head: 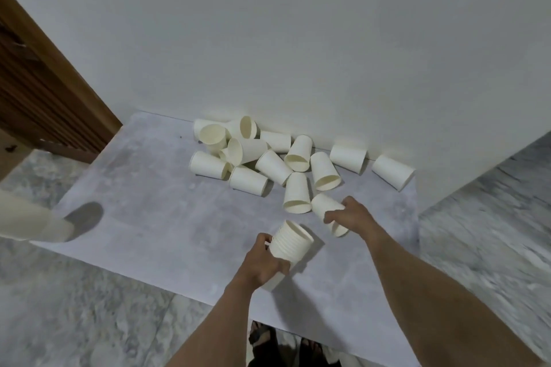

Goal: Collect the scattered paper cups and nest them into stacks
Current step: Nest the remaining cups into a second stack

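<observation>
If I squeeze too hard, the thin paper could bend, and then the next cup will not slide in. My left hand [262, 265] is closest to me. Its fingers [281, 266] are wrapped around the stack of cups [290, 244], which leans with its open mouth toward 1 o'clock. The stack could slip, because I hold it low and it is tipped.

At about 2 o'clock from the stack, my right hand [354, 216] comes down on one loose cup [326, 211] lying on its side on the table [149, 202]. My fingertips [329, 218] curl over its side and my thumb sits on the far side, so I pinch it. It is round and could roll away.

Farther off, from 11 to 1 o'clock by the wall [268, 39], the pile of cups [268, 155] lies all mixed up. A bump could send some off the edge.
</observation>
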{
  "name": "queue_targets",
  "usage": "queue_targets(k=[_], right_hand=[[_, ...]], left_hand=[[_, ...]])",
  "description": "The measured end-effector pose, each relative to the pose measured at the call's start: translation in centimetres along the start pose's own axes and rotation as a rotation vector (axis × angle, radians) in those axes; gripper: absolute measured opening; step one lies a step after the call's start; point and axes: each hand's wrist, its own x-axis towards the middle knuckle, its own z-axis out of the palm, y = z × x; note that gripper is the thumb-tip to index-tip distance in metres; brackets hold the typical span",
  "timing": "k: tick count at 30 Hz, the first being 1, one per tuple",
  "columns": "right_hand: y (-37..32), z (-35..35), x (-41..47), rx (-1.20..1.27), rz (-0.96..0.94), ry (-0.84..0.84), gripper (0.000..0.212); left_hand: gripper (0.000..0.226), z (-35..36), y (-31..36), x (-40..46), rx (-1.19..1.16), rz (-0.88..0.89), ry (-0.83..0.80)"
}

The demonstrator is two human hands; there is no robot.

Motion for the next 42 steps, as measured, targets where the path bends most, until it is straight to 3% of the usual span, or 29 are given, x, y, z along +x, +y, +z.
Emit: queue_targets(k=[3, 5, 8, 15, 16, 18, 20, 25, 30, 33, 36, 39, 42], right_hand=[[-0.3, -3.4, -1.0, 0.306, 0.018, -0.178, 0.052], [-0.7, -5.1, -1.3, 0.377, -0.01, -0.212, 0.06], [-1.7, -6.2, -1.4, 0.292, -0.061, -0.258, 0.072], [-6.4, -1.4, -3.5, 0.07, -0.059, -0.564, 0.044], [-6.4, -1.4, -3.6, 0.046, -0.051, -0.561, 0.049], [-6.0, -2.7, -3.5, 0.08, 0.003, -0.534, 0.064], [-5.2, -4.7, -3.2, 0.249, 0.022, -0.452, 0.056], [0.5, -9.6, 0.1, 0.691, 0.201, -0.011, 0.051], [4.7, -12.2, 2.4, 1.034, 0.363, 0.124, 0.042], [5.7, -12.9, 4.6, 0.933, 0.404, 0.202, 0.059], [6.2, -13.5, 7.0, 0.551, 0.333, 0.355, 0.088], [6.4, -13.9, 9.1, 0.249, 0.207, 0.382, 0.094], [6.7, -14.1, 11.3, 0.159, 0.149, 0.334, 0.094]], left_hand=[[0.066, 0.0, 0.0, 0.7, 0.039, 0.013, -0.042], [0.059, -0.1, 0.5, 1.1, 0.068, 0.038, -0.05], [0.057, -0.3, 1.9, 1.7, 0.079, 0.069, -0.071], [0.06, 0.5, 4.8, 3.2, 0.111, 0.139, -0.125], [0.06, 0.8, 4.9, 3.4, 0.108, 0.133, -0.131], [0.062, 1.7, 5.0, 3.7, 0.095, 0.122, -0.156], [0.068, 2.6, 5.7, 3.9, 0.068, 0.12, -0.19], [0.075, 6.0, 9.1, 4.8, 0.044, 0.165, -0.254], [0.076, 8.0, 11.3, 6.4, 0.098, 0.155, -0.246], [0.076, 9.1, 12.3, 7.6, 0.129, 0.131, -0.227], [0.077, 10.2, 13.0, 8.8, 0.151, 0.111, -0.197], [0.076, 11.1, 13.5, 9.7, 0.152, 0.102, -0.169], [0.073, 12.0, 13.9, 10.6, 0.126, 0.076, -0.142]])
